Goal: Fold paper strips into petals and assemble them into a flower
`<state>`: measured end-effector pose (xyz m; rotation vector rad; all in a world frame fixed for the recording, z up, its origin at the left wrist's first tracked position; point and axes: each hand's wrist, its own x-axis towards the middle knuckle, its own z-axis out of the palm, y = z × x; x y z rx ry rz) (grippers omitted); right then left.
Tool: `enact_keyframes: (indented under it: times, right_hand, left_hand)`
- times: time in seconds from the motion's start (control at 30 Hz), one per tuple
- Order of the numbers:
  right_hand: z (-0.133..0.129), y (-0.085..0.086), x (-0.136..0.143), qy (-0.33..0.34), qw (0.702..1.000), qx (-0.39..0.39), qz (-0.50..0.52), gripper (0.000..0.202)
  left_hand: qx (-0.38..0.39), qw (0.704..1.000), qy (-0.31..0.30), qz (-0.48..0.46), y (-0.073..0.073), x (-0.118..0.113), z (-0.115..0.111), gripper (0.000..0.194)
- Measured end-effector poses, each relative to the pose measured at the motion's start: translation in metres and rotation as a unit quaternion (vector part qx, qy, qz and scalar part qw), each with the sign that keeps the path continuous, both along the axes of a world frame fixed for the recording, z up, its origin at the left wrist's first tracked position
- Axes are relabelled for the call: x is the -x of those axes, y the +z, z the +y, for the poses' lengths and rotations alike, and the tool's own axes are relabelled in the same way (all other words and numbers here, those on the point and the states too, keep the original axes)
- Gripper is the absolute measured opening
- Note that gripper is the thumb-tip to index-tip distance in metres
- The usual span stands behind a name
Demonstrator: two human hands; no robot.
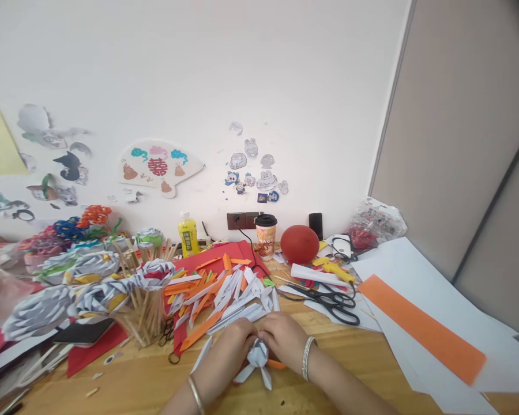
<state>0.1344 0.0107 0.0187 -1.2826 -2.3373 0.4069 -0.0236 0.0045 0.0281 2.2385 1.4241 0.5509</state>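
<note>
Near the table's front edge, my left hand (236, 340) and my right hand (283, 334) meet with bent fingers around a small folded paper flower (258, 356). White petals of it point down toward me, and an orange strip (277, 364) shows beneath my right hand. The fingertips are partly hidden, but both hands are closed on the flower. Just beyond them lies a heap of folded white and orange paper strips (225, 288) on red paper. A bracelet is on each wrist.
Black scissors (328, 300) and a yellow glue gun (339, 272) lie to the right, near a red balloon (300, 244) and a lidded cup (266, 237). White sheets (398, 271) carry an orange strip (424, 328). Finished paper flowers (99, 294), sticks (145, 311) and a phone (84, 332) are left.
</note>
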Motion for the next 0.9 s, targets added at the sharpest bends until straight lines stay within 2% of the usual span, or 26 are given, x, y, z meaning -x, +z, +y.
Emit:
enact_keyframes:
  times: [0.17,0.3,0.47,0.57,0.63,0.77,0.9]
  right_hand:
    - [-0.001,0.003,-0.001,-0.003,0.996,0.039,0.074,0.009]
    - [-0.001,0.003,0.000,-0.014,0.992,0.042,0.116,0.006]
    - [0.002,-0.002,0.000,-0.011,0.992,0.027,0.120,0.009]
    - [0.003,-0.004,-0.001,0.007,0.994,0.014,0.106,0.010]
    - [0.003,-0.004,-0.001,0.012,0.995,0.012,0.095,0.010]
    - [0.003,-0.004,-0.001,0.004,0.995,0.026,0.099,0.007]
    - [0.008,-0.002,-0.007,-0.027,0.990,0.044,0.132,0.006]
  left_hand:
    - [0.014,1.000,0.020,0.004,0.007,-0.003,-0.003,0.016]
    - [-0.007,0.999,0.034,0.015,0.006,-0.001,-0.002,0.013]
    - [-0.100,0.992,-0.008,0.078,-0.015,0.004,0.008,0.021]
    - [-0.113,0.989,-0.008,0.096,-0.029,0.006,0.014,0.022]
    - [-0.111,0.989,-0.015,0.098,-0.032,0.007,0.015,0.019]
    - [-0.117,0.987,-0.037,0.102,-0.022,0.006,0.011,0.018]
    - [-0.165,0.978,-0.047,0.116,-0.006,0.005,0.003,0.021]
